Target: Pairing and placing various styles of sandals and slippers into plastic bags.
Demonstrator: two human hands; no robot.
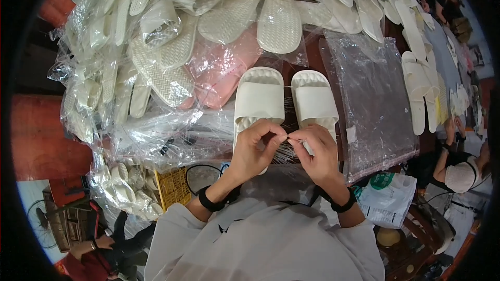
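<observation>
both hands, left (256, 145) and right (316, 152), pinch a thin clear fastener (288, 138) between closed fingertips. it sits just over two white slides (285, 99) lying side by side beside stacked clear bags (375, 93).

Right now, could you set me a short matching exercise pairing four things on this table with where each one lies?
Things:
1. pair of white slides
2. pink bagged slippers
3. flat clear bags
4. yellow crate

Places:
A. right of the slides, stacked flat
B. lower left, beside bagged slippers
C. straight ahead of both hands, soles down
D. beyond the left slide, in the bagged heap

The left hand and right hand meet, pinching something thin.

Pairs: 1-C, 2-D, 3-A, 4-B
</observation>
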